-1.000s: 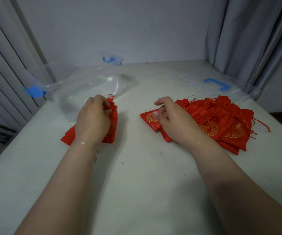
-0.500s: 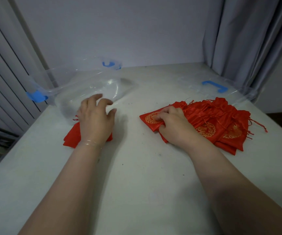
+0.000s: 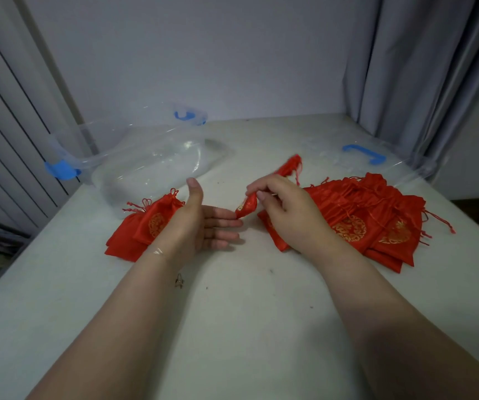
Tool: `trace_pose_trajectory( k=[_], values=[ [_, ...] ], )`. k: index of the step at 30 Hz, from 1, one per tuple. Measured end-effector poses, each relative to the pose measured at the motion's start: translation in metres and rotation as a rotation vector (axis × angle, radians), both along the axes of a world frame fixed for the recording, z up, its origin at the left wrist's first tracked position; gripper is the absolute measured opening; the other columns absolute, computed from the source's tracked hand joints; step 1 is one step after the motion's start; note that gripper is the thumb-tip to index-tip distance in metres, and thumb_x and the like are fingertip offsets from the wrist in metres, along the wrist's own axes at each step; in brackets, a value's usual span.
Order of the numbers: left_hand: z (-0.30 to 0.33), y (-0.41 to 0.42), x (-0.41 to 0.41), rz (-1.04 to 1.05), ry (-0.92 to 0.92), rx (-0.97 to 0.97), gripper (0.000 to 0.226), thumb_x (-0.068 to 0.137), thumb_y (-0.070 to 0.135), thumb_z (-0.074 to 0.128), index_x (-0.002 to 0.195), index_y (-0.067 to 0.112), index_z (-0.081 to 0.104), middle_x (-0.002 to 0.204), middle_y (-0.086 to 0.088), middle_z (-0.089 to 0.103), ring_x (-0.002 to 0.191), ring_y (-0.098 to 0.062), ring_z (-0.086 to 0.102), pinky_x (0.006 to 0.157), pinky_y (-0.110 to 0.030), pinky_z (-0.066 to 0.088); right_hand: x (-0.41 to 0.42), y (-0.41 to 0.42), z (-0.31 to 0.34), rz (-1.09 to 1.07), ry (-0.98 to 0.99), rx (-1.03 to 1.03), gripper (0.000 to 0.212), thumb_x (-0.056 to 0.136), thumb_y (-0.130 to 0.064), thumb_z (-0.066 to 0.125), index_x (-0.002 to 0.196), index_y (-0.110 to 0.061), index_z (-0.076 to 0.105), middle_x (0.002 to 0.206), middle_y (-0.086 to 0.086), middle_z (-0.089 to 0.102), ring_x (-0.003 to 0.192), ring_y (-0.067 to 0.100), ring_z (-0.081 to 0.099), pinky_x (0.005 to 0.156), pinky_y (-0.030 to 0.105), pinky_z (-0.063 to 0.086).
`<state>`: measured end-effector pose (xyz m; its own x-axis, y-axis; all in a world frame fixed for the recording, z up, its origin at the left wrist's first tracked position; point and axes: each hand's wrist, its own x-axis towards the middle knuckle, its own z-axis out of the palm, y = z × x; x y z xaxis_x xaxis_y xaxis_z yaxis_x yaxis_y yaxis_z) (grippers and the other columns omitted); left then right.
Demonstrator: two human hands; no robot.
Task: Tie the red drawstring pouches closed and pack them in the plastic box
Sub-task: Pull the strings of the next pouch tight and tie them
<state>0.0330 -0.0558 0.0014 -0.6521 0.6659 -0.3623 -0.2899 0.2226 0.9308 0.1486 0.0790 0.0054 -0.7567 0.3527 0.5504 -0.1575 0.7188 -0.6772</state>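
The pale, lightly speckled counter [image 3: 232,327] carries everything. At its far left stands the clear plastic box with blue clip handles [image 3: 151,166], nothing red visible inside it; what looks like its clear lid with a blue handle [image 3: 365,154] lies far right. The large heap of red satin drawstring pouches with gold emblems [image 3: 371,223] sits at the right, and a small stack of tied red pouches [image 3: 143,226] lies just in front of the box. The right hand [image 3: 287,212] pinches one red pouch [image 3: 247,204] lifted off the heap, its cord end trailing up behind the fingers. The left hand [image 3: 203,223] is spread flat, palm turned inward, fingertips nearly touching that pouch and gripping nothing. This looks like the start of another tying round: next the left hand should take the pouch so both can draw its cords tight and knot them
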Motion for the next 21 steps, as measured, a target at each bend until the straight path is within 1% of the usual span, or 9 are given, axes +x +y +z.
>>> trace_pose_trajectory(
  k=[3, 7, 9, 11, 13, 16, 18, 19, 21],
  values=[
    [0.000, 0.000, -0.004, 0.018, -0.089, 0.063, 0.097, 0.082, 0.078, 0.008, 0.114, 0.003, 0.060, 0.108, -0.014, 0.070, 0.084, -0.024, 0.071, 0.069, -0.033, 0.057, 0.003, -0.011, 0.005, 0.107, 0.029, -0.164, 0.018, 0.094, -0.005, 0.048, 0.095, -0.012, 0.064, 0.086, -0.006, 0.063, 0.081, 0.003, 0.057, 0.073, 0.017, 0.042],
    [0.000, -0.004, -0.004, -0.035, -0.142, 0.151, 0.069, 0.091, 0.063, 0.030, 0.119, 0.008, 0.060, 0.114, -0.011, 0.069, 0.102, -0.023, 0.067, 0.078, -0.032, 0.056, 0.007, -0.015, 0.009, 0.177, -0.008, -0.325, 0.017, 0.095, -0.010, 0.048, 0.087, -0.012, 0.063, 0.082, 0.001, 0.069, 0.086, 0.015, 0.063, 0.080, 0.022, 0.045],
    [0.000, -0.005, -0.002, 0.011, -0.141, 0.260, 0.045, 0.094, 0.042, 0.046, 0.120, 0.007, 0.060, 0.111, -0.013, 0.069, 0.097, -0.023, 0.068, 0.081, -0.037, 0.057, 0.007, -0.015, 0.008, 0.230, -0.071, -0.375, 0.017, 0.095, -0.009, 0.047, 0.085, -0.010, 0.061, 0.078, 0.006, 0.071, 0.080, 0.015, 0.066, 0.077, 0.020, 0.046],
    [0.001, -0.004, -0.002, 0.096, -0.060, 0.324, 0.031, 0.091, 0.012, 0.055, 0.122, 0.006, 0.060, 0.099, -0.012, 0.071, 0.081, -0.019, 0.070, 0.073, -0.032, 0.058, 0.005, -0.015, 0.005, 0.198, -0.072, -0.391, 0.016, 0.095, -0.011, 0.048, 0.088, -0.013, 0.062, 0.078, 0.000, 0.068, 0.071, 0.009, 0.063, 0.067, 0.019, 0.047],
    [0.000, -0.004, -0.003, 0.121, 0.128, 0.309, 0.035, 0.086, -0.004, 0.058, 0.120, 0.007, 0.061, 0.091, -0.009, 0.070, 0.074, -0.016, 0.068, 0.070, -0.025, 0.057, 0.003, -0.013, 0.004, 0.108, -0.025, -0.406, 0.013, 0.095, -0.017, 0.051, 0.102, -0.023, 0.061, 0.092, -0.002, 0.060, 0.062, 0.008, 0.058, 0.055, 0.022, 0.049],
    [-0.001, -0.005, -0.004, 0.067, 0.327, 0.323, 0.035, 0.084, -0.007, 0.061, 0.110, 0.016, 0.065, 0.093, -0.005, 0.070, 0.081, -0.015, 0.065, 0.074, -0.024, 0.055, -0.001, -0.008, 0.004, 0.005, -0.057, -0.518, 0.041, 0.095, -0.026, 0.052, 0.134, -0.025, 0.040, 0.128, -0.003, 0.046, 0.059, 0.006, 0.059, 0.051, 0.024, 0.053],
    [0.000, -0.006, -0.002, 0.042, 0.357, 0.341, 0.033, 0.083, -0.005, 0.063, 0.105, 0.020, 0.065, 0.096, -0.003, 0.069, 0.084, -0.015, 0.066, 0.073, -0.027, 0.055, -0.004, -0.005, 0.003, 0.003, -0.140, -0.708, 0.048, 0.096, -0.028, 0.049, 0.140, -0.016, 0.034, 0.114, -0.001, 0.053, 0.059, 0.006, 0.057, 0.051, 0.024, 0.052],
    [0.000, -0.006, -0.002, 0.034, 0.362, 0.357, 0.033, 0.083, -0.005, 0.064, 0.104, 0.020, 0.064, 0.096, -0.004, 0.069, 0.083, -0.016, 0.066, 0.071, -0.028, 0.055, -0.004, -0.004, 0.002, 0.012, -0.167, -0.779, 0.045, 0.097, -0.027, 0.048, 0.137, -0.012, 0.037, 0.099, 0.000, 0.058, 0.058, 0.007, 0.056, 0.052, 0.024, 0.052],
    [0.000, -0.005, -0.001, 0.054, 0.301, 0.402, 0.035, 0.082, -0.005, 0.065, 0.105, 0.020, 0.057, 0.096, -0.007, 0.068, 0.078, -0.018, 0.067, 0.066, -0.032, 0.055, -0.004, -0.001, 0.001, 0.034, -0.194, -0.758, 0.031, 0.097, -0.022, 0.048, 0.125, -0.009, 0.051, 0.077, -0.002, 0.059, 0.055, 0.003, 0.056, 0.057, 0.023, 0.051]
  ],
)
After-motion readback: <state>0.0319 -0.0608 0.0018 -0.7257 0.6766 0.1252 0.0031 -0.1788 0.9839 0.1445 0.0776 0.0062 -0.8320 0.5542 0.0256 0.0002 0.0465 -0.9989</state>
